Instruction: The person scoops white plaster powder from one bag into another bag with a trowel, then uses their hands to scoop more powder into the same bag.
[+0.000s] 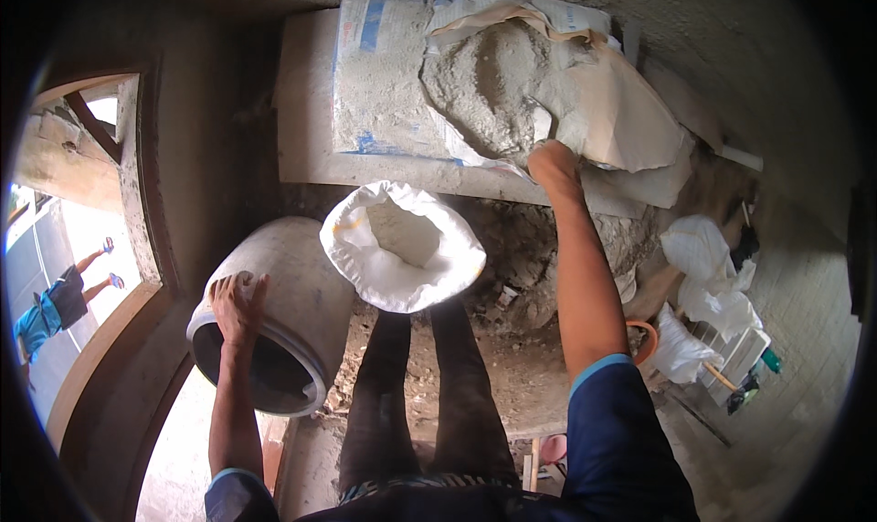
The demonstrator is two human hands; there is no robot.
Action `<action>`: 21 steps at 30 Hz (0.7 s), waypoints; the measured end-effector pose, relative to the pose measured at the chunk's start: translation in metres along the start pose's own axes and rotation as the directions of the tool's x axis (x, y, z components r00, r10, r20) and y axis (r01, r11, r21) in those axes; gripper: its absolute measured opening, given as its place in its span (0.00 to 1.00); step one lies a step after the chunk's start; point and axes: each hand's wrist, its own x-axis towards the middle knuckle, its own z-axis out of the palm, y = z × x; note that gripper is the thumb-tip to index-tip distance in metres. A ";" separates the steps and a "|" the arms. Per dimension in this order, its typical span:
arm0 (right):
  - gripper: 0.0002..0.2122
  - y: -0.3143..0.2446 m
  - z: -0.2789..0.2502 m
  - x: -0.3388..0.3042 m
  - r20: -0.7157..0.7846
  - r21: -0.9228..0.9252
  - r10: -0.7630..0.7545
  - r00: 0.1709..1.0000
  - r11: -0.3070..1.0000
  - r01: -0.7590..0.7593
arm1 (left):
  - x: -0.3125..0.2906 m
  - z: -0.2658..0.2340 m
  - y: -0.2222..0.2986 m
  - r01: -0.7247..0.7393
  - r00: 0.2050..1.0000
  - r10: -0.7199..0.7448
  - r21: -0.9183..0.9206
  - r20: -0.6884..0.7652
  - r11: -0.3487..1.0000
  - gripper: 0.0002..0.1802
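My right hand (554, 163) is closed around a small trowel or scoop, its pale blade (541, 120) dug into grey cement powder (489, 88). The powder lies in a torn-open paper sack (384, 79) at the far side, whose brown paper flap folds out to the right. My left hand (239, 305) lies over the rim of a large grey bucket (292, 266), fingers curled on its outer wall. That bucket is tipped, with its dark mouth turned toward me. Between my arms, a white woven sack (356, 248) stands with its top rolled open and grey powder inside.
A pale board (306, 147) lies under the cement sack. White plastic bags (708, 266) and an orange-rimmed container (646, 341) are at the right. Rubble (512, 248) covers the ground around my legs. Beyond a wooden-framed opening (137, 184) at the left, another person (55, 307) is outside.
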 end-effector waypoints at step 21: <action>0.20 -0.033 0.044 0.062 0.148 0.366 0.009 0.989 0.928 -0.063 | -0.003 0.002 -0.001 -0.073 0.994 0.074 0.019 -0.077 0.997 0.16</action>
